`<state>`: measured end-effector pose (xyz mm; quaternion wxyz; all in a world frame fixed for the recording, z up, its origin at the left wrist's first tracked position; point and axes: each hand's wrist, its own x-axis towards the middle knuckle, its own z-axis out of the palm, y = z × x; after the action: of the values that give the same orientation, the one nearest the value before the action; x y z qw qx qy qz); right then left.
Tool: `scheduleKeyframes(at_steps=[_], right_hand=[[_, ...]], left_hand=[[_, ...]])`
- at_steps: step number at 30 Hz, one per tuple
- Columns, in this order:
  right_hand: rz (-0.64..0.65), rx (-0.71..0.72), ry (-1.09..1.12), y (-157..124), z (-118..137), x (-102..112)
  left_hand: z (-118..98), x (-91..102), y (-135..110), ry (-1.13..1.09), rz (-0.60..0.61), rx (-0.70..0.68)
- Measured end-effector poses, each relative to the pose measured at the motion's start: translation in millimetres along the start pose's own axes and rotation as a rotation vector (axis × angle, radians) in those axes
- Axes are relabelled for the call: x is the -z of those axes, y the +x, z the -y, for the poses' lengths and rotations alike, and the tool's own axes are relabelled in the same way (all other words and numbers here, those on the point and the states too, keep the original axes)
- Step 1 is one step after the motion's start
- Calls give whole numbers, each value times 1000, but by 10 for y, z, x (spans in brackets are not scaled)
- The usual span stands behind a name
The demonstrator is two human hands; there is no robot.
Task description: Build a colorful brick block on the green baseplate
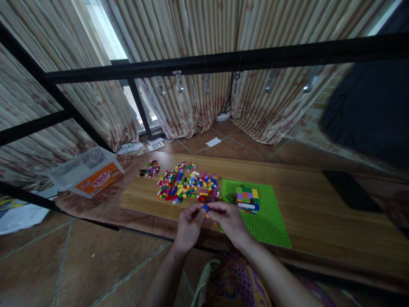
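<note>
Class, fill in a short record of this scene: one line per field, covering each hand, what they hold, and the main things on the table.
left hand: left hand, fingertips pinching a small blue brick
right hand: right hand, fingertips meeting the same brick from the other side
brick pile: loose mixed-colour bricks spread just beyond the hands
green baseplate: green baseplate flat on the table, right of the pile
block: stacked multicolour block standing on the baseplate
table: wooden table
box: clear plastic box with orange label, far left
</note>
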<state>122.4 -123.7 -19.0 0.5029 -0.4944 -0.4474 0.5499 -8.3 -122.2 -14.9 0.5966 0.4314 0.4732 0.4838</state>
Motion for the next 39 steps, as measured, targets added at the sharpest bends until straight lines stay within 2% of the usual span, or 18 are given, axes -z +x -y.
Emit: scheduleKeyframes(at_steps=[3, 7, 11, 14, 17, 19, 21, 23, 25, 32, 39], right_hand=[[-28, -11, 5, -18, 23, -10], [-98, 115, -119, -6, -25, -3], [-194, 166, -210, -16, -9, 18], [-161, 203, -233, -77, 104, 80], [-160, 305, -378, -150, 233, 296], [-268, 348, -466, -174, 282, 533], [-392, 322, -515, -177, 300, 783], [-430, 284, -621, -171, 305, 979], [-421, 273, -703, -164, 313, 1082], [-351, 332, -862, -94, 284, 1082], [-364, 401, -957, -25, 220, 1102]], left_hand=[[0, -8, 21, 23, 22, -18], [59, -19, 47, 101, 22, -97], [164, 58, 48, 188, -4, -117], [206, 147, 69, 305, -7, -134], [183, 190, 142, 471, -42, -243], [157, 191, 209, 547, -61, -320], [145, 183, 274, 623, -59, -386], [154, 178, 322, 709, -38, -448], [174, 178, 349, 765, -25, -502], [212, 171, 365, 760, -69, -564], [227, 155, 383, 730, -107, -561]])
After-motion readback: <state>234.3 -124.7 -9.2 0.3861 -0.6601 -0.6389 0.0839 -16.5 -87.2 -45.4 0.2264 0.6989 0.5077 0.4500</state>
